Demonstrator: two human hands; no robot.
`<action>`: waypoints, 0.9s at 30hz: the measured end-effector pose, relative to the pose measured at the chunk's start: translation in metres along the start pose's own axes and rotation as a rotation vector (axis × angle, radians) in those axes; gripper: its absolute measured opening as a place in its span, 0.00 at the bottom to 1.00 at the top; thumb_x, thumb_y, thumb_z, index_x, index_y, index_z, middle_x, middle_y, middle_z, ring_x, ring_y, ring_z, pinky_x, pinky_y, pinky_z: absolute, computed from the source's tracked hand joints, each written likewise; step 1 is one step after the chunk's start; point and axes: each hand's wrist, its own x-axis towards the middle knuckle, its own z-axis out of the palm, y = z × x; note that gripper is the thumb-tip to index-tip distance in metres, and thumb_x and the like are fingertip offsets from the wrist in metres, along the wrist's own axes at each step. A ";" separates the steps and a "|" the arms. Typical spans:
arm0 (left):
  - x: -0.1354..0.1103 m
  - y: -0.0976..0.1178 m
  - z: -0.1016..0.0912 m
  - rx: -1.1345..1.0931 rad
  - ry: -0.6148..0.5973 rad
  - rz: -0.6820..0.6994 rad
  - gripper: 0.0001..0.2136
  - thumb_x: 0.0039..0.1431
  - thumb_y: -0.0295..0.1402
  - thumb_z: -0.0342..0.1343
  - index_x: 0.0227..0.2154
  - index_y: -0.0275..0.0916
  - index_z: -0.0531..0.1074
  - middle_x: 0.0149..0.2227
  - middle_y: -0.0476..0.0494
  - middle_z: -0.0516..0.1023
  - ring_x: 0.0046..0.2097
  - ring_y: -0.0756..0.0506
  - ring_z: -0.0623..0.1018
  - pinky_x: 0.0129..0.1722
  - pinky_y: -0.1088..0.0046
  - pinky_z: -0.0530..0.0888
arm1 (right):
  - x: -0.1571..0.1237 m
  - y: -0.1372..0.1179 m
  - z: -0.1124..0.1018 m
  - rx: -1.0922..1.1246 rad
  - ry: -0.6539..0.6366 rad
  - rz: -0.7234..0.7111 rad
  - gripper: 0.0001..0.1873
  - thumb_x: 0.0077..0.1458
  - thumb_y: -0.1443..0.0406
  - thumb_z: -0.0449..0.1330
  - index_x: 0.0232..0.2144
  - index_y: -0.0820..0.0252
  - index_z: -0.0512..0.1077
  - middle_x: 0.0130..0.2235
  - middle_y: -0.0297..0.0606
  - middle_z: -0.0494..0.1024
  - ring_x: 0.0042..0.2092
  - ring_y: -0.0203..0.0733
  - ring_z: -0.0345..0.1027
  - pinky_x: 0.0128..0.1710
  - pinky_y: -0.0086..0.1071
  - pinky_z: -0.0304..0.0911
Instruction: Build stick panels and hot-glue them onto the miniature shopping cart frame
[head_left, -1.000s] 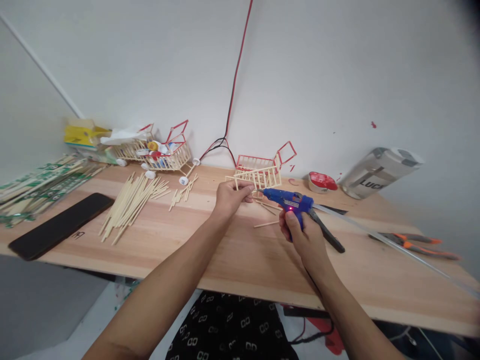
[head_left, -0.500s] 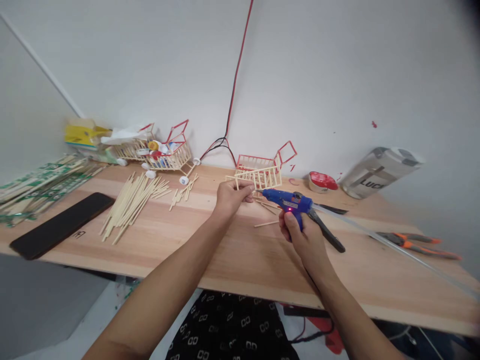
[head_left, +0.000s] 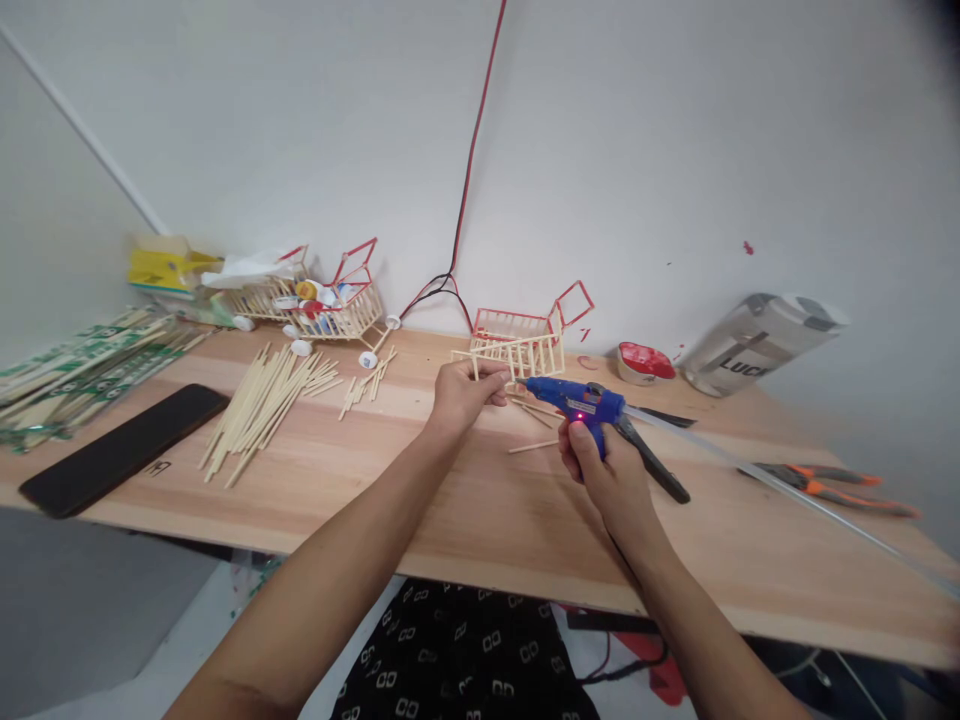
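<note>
Between the fingers of my left hand (head_left: 463, 395) is a small wooden stick frame (head_left: 536, 355) with several crossbars. My right hand (head_left: 611, 480) grips a blue hot glue gun (head_left: 570, 398), its red light lit and a long clear glue stick (head_left: 757, 475) trailing out of its back. The gun's nozzle is at the frame's lower edge, close to my left fingertips; whether it touches cannot be made out. Behind the frame stands a miniature stick cart (head_left: 514, 322) with a red-painted rim and handle. A few cut sticks (head_left: 534, 447) lie beneath my hands.
Two more miniature carts (head_left: 341, 318) stand at the back left, the nearer filled with bottle caps. Loose sticks (head_left: 262, 410), a black phone (head_left: 124, 450) and bagged skewers (head_left: 90, 370) lie leftward. At right are a red paint dish (head_left: 645, 362), a tin (head_left: 765, 345), pliers (head_left: 832, 485) and a black-handled tool (head_left: 652, 460).
Almost nothing differs. Both hands keep their places, with the glue gun's nozzle still at the frame.
</note>
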 end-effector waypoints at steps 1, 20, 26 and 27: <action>0.000 0.000 0.000 0.003 -0.002 -0.001 0.02 0.45 0.21 0.62 0.26 0.29 0.77 0.20 0.48 0.75 0.20 0.54 0.73 0.23 0.78 0.73 | 0.000 0.000 0.000 0.007 -0.007 0.019 0.22 0.60 0.49 0.51 0.31 0.61 0.70 0.24 0.34 0.71 0.24 0.35 0.62 0.25 0.29 0.57; 0.000 -0.001 -0.001 -0.003 0.036 -0.011 0.02 0.45 0.21 0.62 0.25 0.30 0.77 0.20 0.47 0.75 0.21 0.53 0.73 0.24 0.76 0.75 | -0.003 -0.002 -0.003 -0.044 -0.008 0.015 0.23 0.59 0.47 0.50 0.31 0.61 0.70 0.25 0.38 0.73 0.27 0.39 0.64 0.29 0.31 0.59; -0.001 0.000 0.001 -0.010 0.037 -0.013 0.02 0.45 0.22 0.63 0.25 0.30 0.77 0.20 0.48 0.75 0.21 0.54 0.73 0.24 0.76 0.75 | -0.003 0.000 -0.001 -0.037 0.000 0.020 0.25 0.58 0.46 0.50 0.31 0.62 0.71 0.25 0.39 0.74 0.25 0.38 0.64 0.26 0.30 0.58; -0.001 0.001 0.001 -0.010 0.039 -0.013 0.02 0.45 0.22 0.63 0.25 0.30 0.77 0.21 0.48 0.75 0.21 0.54 0.73 0.24 0.76 0.75 | -0.003 0.001 -0.001 -0.036 -0.003 0.018 0.25 0.58 0.46 0.50 0.31 0.62 0.71 0.25 0.38 0.74 0.25 0.38 0.64 0.25 0.30 0.58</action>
